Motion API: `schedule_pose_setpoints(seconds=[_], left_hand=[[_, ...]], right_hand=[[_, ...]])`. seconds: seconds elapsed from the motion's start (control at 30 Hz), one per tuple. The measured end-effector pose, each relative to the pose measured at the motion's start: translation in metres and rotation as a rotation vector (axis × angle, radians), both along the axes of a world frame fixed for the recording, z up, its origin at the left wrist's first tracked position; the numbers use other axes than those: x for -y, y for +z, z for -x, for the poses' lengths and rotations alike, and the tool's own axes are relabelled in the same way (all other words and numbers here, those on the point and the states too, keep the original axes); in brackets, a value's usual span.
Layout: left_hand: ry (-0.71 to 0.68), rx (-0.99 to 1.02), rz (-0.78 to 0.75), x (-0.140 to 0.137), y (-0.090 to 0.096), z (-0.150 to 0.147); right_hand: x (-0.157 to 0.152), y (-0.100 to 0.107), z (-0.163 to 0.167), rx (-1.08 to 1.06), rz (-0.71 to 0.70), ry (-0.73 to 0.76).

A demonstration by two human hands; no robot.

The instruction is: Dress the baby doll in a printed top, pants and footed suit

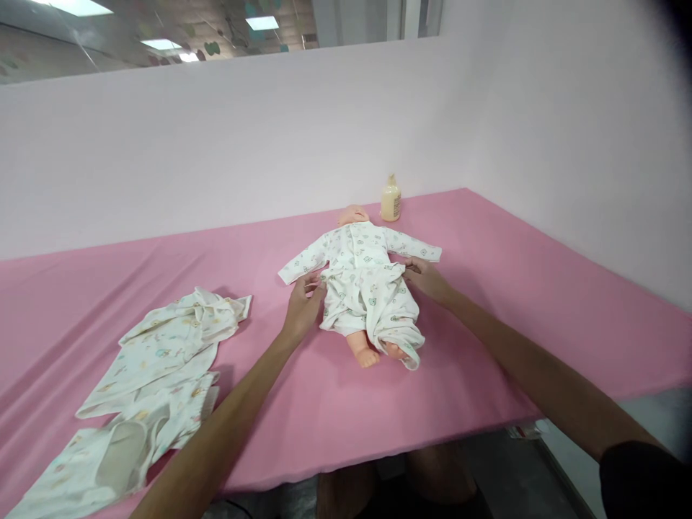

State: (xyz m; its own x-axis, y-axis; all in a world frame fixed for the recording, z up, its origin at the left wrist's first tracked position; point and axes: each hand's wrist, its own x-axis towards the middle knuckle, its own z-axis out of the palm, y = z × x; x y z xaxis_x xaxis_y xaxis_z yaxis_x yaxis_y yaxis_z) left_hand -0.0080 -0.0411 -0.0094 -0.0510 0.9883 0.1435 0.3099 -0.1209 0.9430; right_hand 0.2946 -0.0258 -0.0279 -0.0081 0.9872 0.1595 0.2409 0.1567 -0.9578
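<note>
A baby doll (354, 214) lies on its back, head toward the wall and feet toward me. It wears a white printed long-sleeved top (360, 244) with both sleeves spread out. White printed pants (370, 295) are on its legs, the waistband lying over the top's lower edge. One bare foot (365, 352) sticks out; the other shows partly at the bunched cuff. My left hand (305, 306) pinches the waistband's left side. At the right side of the same waistband, my right hand (427, 279) is closed on the cloth.
Behind the doll's head, a pump bottle (391, 199) of pale yellow liquid stands near the white wall (243, 144). Other printed baby clothes (162, 353) lie loosely at the left. Pink cloth (324, 425) covers the table, whose front edge is close to my knees.
</note>
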Motion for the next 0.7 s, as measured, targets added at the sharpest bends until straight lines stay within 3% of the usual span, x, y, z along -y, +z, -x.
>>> schedule_pose_setpoints(seconds=[0.13,0.23,0.43,0.53,0.7], left_hand=[[-0.096,0.103,0.034,-0.008,-0.005,0.007],[-0.125,0.190,0.090,-0.014,-0.011,0.012],[-0.240,0.453,0.251,-0.033,-0.026,0.011],[-0.283,0.364,0.214,-0.038,-0.026,0.006],[-0.297,0.025,0.016,-0.040,-0.015,0.007]], right_hand=[[0.003,0.006,-0.001,-0.219,0.103,0.030],[0.002,0.010,0.000,-0.343,0.087,0.058],[-0.003,0.018,0.010,-0.227,0.048,0.091],[-0.002,0.023,0.014,-0.092,-0.003,0.026],[-0.003,0.020,0.008,0.206,-0.134,0.027]])
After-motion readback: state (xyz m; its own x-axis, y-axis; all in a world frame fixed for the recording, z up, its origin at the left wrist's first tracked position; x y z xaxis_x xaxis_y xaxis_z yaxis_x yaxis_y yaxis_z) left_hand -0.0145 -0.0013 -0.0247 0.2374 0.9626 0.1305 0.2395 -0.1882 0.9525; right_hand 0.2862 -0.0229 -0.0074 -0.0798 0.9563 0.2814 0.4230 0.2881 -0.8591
